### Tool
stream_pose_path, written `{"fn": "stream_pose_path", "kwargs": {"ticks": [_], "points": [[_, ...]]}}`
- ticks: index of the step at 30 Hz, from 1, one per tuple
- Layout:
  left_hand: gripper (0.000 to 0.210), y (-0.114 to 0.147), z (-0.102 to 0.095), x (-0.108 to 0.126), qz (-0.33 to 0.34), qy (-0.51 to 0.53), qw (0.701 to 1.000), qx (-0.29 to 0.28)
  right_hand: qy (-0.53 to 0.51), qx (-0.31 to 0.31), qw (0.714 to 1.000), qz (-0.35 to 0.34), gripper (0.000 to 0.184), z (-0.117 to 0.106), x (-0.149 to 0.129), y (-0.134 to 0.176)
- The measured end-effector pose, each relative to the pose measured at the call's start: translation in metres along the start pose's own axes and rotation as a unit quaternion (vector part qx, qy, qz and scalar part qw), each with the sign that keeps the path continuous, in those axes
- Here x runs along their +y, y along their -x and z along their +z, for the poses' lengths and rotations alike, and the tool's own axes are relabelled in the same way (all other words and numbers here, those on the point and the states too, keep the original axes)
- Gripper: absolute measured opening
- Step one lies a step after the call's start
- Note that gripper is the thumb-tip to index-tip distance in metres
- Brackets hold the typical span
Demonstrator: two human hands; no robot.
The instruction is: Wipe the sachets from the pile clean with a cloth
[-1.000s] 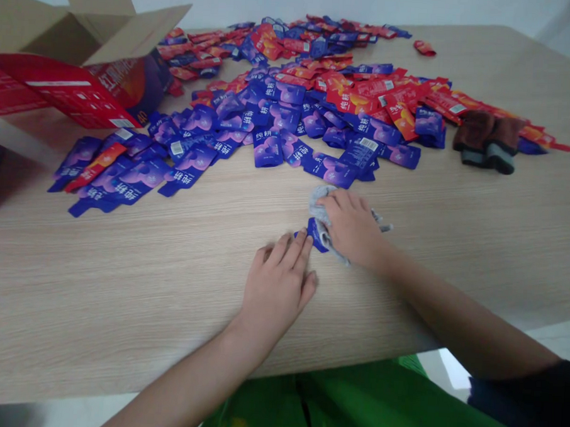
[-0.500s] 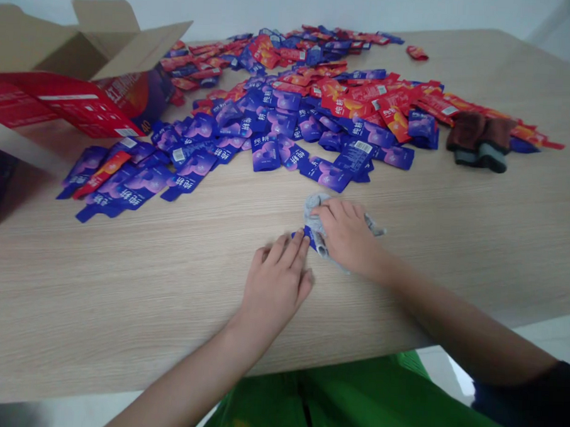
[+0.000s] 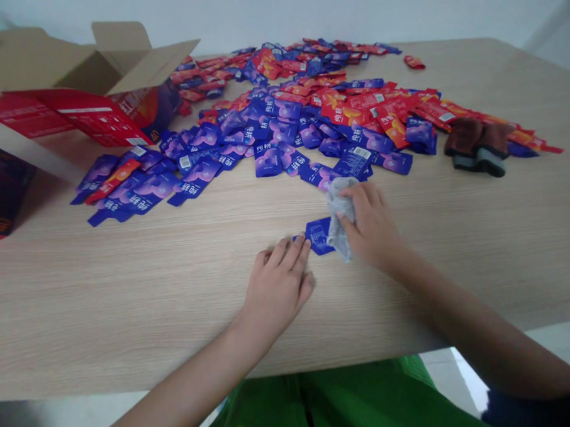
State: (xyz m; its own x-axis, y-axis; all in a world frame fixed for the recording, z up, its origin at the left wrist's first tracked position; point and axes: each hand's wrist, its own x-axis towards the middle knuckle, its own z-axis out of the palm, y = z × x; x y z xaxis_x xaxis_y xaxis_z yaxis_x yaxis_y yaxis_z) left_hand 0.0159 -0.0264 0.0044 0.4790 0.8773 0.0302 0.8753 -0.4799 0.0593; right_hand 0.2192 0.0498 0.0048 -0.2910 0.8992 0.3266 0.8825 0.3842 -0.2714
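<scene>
My left hand [image 3: 278, 279] lies flat on the table with fingers stretched out. Its fingertips press on the left corner of a small blue packet [image 3: 318, 236], which lies with its printed text side up. A crumpled light grey cloth [image 3: 340, 216] is bunched in my right hand [image 3: 370, 225], the fingers closed around it. The cloth's lower part covers the right end of the packet, and its upper part is at the near edge of the pile of blue packets [image 3: 283, 131].
Red packets [image 3: 346, 106] lie among the blue ones and farther back. An open cardboard box [image 3: 100, 114] stands at the left, with part of a dark box [image 3: 5, 189] in front of it. A brown and grey cloth item [image 3: 479, 146] lies at the right.
My right hand and the cloth have moved a little right and away from me, uncovering more of the blue packet. My left hand stays on its corner. The view has shifted slightly.
</scene>
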Motion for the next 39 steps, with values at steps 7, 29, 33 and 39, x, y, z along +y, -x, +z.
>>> {"fn": "stream_pose_path", "kwargs": {"ticks": [7,29,33,39], "points": [[0.049,0.001,0.002,0.001,-0.002,0.003,1.0,-0.006,0.079,-0.073,0.994,0.01,0.034,0.012,0.008,0.009],[0.048,-0.013,-0.018,-0.111,-0.26,0.013,0.965,-0.016,-0.24,-0.099,0.964,-0.064,0.029,0.046,-0.05,-0.029],[0.051,0.0,-0.014,-0.167,-0.314,-0.039,0.948,0.034,-0.238,-0.115,0.958,-0.114,0.03,0.079,-0.103,-0.073],[0.06,0.015,-0.009,-0.222,-0.4,-0.074,0.906,0.118,-0.155,-0.081,0.973,-0.15,0.038,0.128,-0.184,-0.143]]}}
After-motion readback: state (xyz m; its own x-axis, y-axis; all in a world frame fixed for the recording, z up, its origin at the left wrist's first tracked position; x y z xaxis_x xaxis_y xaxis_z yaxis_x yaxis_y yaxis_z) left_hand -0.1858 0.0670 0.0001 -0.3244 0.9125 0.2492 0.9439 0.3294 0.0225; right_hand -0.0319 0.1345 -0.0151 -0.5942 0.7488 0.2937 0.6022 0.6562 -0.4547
